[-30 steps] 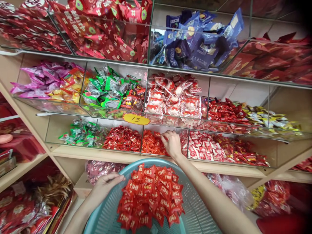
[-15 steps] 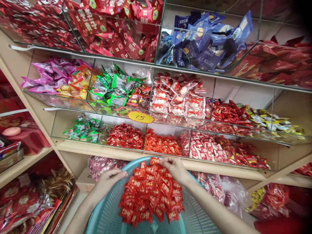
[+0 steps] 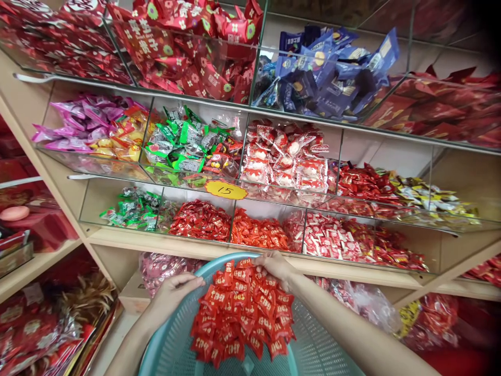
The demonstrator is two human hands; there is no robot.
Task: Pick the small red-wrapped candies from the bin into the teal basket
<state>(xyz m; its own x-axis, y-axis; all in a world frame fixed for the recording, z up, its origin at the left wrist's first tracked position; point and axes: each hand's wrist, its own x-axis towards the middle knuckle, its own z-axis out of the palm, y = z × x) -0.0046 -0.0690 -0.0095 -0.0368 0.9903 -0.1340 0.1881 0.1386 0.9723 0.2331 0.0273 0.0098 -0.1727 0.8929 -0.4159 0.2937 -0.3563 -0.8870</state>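
Observation:
A teal plastic basket (image 3: 164,334) with slotted sides stands in front of me, below the shelves. In it lies a heap of small red-wrapped candies (image 3: 242,313) with pale gold lettering, spread flat in overlapping rows. My left hand (image 3: 178,290) is closed at the left rim of the basket, thumb and fingers together. At the far end of the heap, my right hand (image 3: 276,267) has its fingertips pinched at the edge of a red-wrapped candy (image 3: 244,263). Part of that candy is hidden by the fingers.
Glass-fronted bins of wrapped sweets fill the shelves, among them orange-red candies (image 3: 260,232) and green packets (image 3: 191,137). A yellow tag (image 3: 226,189) reads 15. The wooden shelf edge (image 3: 156,245) runs just behind the basket. Bagged sweets (image 3: 168,271) lie beneath it.
My right hand has come slightly down and toward the heap, and the candy at its fingertips lies lower among the others. My left hand keeps its place at the rim.

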